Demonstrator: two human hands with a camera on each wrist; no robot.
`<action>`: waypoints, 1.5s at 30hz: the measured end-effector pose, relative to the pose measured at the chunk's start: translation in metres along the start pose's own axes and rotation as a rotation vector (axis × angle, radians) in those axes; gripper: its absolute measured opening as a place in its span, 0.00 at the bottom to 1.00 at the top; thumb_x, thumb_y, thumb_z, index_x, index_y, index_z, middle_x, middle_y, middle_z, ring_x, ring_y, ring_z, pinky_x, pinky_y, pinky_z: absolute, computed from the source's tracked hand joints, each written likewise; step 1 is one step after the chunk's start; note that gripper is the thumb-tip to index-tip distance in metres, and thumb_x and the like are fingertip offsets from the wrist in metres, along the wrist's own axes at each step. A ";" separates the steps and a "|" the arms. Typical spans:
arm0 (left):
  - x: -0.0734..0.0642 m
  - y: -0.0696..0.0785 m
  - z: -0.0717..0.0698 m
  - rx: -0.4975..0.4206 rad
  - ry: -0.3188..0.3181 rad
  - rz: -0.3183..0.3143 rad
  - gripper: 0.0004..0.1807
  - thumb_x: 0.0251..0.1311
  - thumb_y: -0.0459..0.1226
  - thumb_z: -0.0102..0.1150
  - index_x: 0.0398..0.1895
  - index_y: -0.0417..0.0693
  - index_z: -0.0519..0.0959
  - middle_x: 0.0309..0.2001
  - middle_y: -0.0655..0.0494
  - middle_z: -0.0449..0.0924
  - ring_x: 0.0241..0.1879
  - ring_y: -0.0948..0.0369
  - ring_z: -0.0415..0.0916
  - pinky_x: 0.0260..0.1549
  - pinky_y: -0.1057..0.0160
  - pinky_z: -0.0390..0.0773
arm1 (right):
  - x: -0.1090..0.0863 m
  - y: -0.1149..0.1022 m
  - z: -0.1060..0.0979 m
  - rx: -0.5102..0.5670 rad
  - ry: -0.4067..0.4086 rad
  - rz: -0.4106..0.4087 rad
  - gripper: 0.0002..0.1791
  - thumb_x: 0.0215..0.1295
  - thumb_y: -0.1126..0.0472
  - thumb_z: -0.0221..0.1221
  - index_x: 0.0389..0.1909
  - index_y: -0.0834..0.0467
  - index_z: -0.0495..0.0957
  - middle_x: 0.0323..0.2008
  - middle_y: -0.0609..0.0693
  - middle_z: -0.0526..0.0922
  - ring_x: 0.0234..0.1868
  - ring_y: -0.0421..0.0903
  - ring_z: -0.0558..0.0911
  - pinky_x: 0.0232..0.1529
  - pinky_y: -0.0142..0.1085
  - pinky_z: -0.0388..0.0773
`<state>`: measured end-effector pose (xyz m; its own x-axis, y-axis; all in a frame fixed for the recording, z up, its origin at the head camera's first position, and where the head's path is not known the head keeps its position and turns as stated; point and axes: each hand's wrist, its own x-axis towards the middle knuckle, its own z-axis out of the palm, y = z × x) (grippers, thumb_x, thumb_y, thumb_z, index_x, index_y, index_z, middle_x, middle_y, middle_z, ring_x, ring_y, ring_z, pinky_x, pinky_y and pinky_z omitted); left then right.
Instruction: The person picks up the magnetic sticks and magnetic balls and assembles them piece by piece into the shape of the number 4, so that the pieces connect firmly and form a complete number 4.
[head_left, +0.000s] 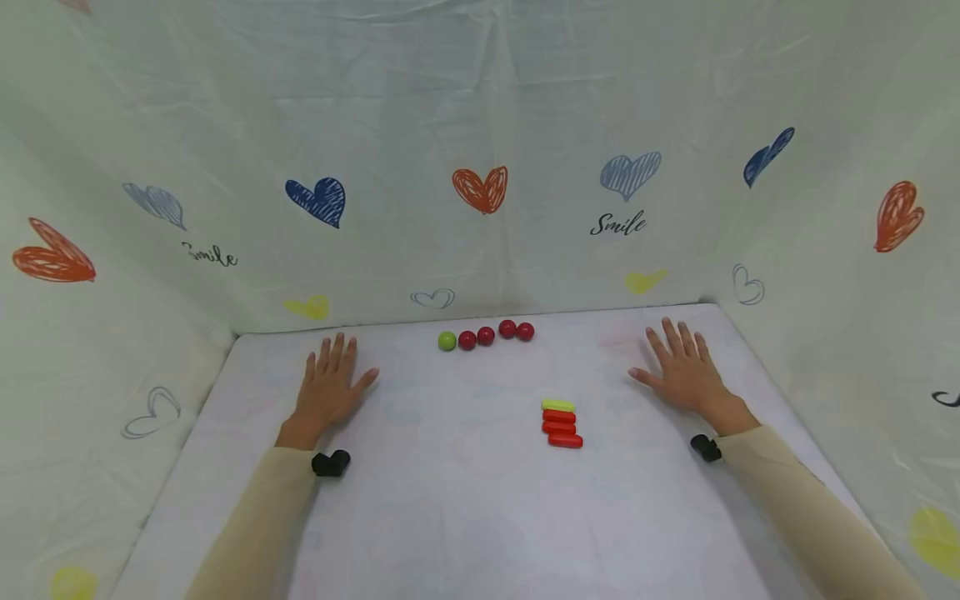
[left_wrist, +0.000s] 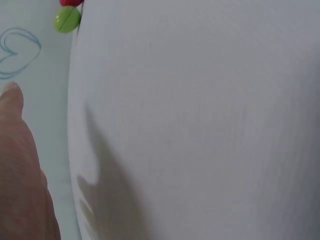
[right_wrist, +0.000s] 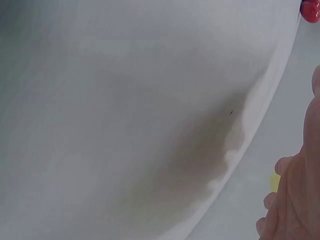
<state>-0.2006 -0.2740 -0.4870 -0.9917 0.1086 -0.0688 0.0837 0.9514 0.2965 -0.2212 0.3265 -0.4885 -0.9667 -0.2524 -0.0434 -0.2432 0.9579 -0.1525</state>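
Observation:
My left hand (head_left: 328, 389) is spread palm down over the left part of the table, fingers straight and thumb out, holding nothing. Over the right part, my right hand (head_left: 684, 372) is spread the same way, also holding nothing. Between them at the back lies a row of small balls: a green ball (head_left: 447, 341) at the left end, then several red balls (head_left: 486, 336). Nearer the front, a yellow-green stick-shaped piece (head_left: 558, 406) lies above red stick-shaped pieces (head_left: 559, 427), stacked in a column. In the left wrist view the green ball (left_wrist: 67, 19) shows at the top.
A white cloth-covered table (head_left: 435, 500) fills the space before me. White sheeting (head_left: 390, 125) printed with hearts and the word Smile rises behind it and on both sides. A black wrist camera (head_left: 331, 463) sits at each sleeve cuff.

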 end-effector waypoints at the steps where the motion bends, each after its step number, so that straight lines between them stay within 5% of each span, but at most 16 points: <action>1: 0.001 0.002 0.001 0.000 0.003 0.005 0.48 0.81 0.59 0.42 0.85 0.35 0.40 0.85 0.34 0.32 0.84 0.37 0.26 0.78 0.37 0.25 | 0.001 -0.003 0.000 -0.009 0.002 -0.006 0.53 0.75 0.36 0.57 0.83 0.68 0.49 0.82 0.74 0.40 0.82 0.75 0.39 0.78 0.68 0.31; 23: 0.015 0.052 0.026 0.023 0.025 0.100 0.49 0.78 0.60 0.48 0.85 0.37 0.46 0.86 0.37 0.37 0.85 0.39 0.31 0.80 0.39 0.32 | 0.008 -0.078 0.016 -0.101 0.034 -0.182 0.51 0.72 0.38 0.61 0.83 0.63 0.54 0.83 0.69 0.49 0.82 0.70 0.49 0.80 0.66 0.41; 32: 0.022 0.080 0.030 0.048 -0.023 0.105 0.50 0.78 0.61 0.47 0.86 0.40 0.43 0.86 0.40 0.35 0.85 0.41 0.30 0.80 0.39 0.32 | 0.012 -0.101 0.023 -0.085 0.049 -0.257 0.50 0.72 0.38 0.62 0.83 0.62 0.55 0.83 0.67 0.51 0.82 0.69 0.52 0.80 0.65 0.44; 45: 0.034 0.106 0.042 0.032 0.016 0.138 0.46 0.79 0.57 0.48 0.86 0.41 0.45 0.86 0.41 0.40 0.84 0.40 0.39 0.80 0.39 0.42 | 0.010 -0.123 0.025 -0.081 0.039 -0.301 0.48 0.72 0.40 0.63 0.82 0.61 0.59 0.82 0.66 0.57 0.81 0.68 0.58 0.79 0.64 0.48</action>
<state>-0.2212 -0.1574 -0.4984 -0.9720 0.2346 -0.0140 0.2221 0.9364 0.2718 -0.1990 0.2032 -0.4945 -0.8521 -0.5225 0.0298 -0.5232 0.8490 -0.0740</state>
